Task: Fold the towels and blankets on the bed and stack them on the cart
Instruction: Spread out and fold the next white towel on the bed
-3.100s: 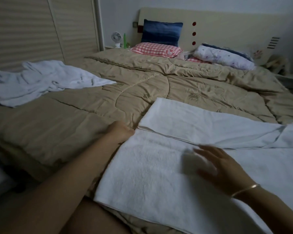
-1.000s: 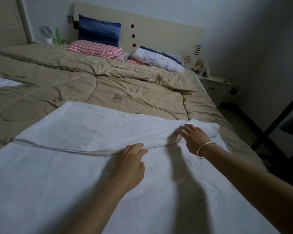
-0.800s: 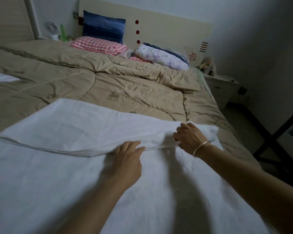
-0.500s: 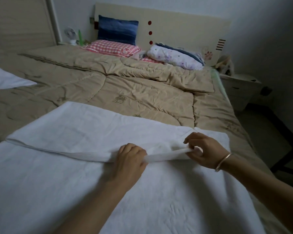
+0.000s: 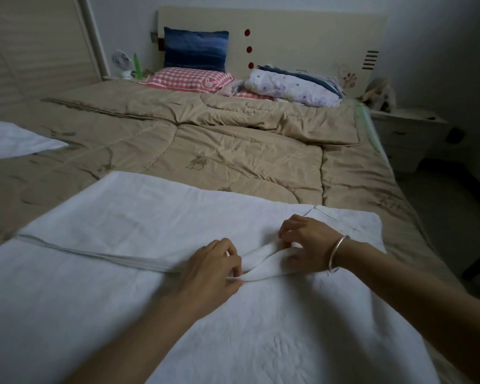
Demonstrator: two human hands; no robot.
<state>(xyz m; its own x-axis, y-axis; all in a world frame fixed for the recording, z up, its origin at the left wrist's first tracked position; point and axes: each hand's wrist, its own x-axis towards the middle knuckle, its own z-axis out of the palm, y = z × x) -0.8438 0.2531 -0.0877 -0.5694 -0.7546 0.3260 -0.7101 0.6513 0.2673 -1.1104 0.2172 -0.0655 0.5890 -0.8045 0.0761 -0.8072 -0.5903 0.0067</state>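
Where the white towel (image 5: 150, 217) lies spread over the tan quilt (image 5: 233, 151) in the lower frame, left hand (image 5: 208, 270) and right hand (image 5: 305, 245) each pinch its folded edge, close together; second white towel (image 5: 11, 139) at left edge; blue pillow (image 5: 196, 49) against headboard (image 5: 302, 37), upper centre; nightstand (image 5: 408, 134) upper right.

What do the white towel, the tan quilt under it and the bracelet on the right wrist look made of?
The towel: probably cotton terry, matte, with a nubbly surface and faint embossed pattern. The quilt: smooth woven cloth with a slight sheen, stitched into puffy padded panels; fibre unclear. The bracelet: thin round band with a pale metallic gleam, perhaps silver or steel.
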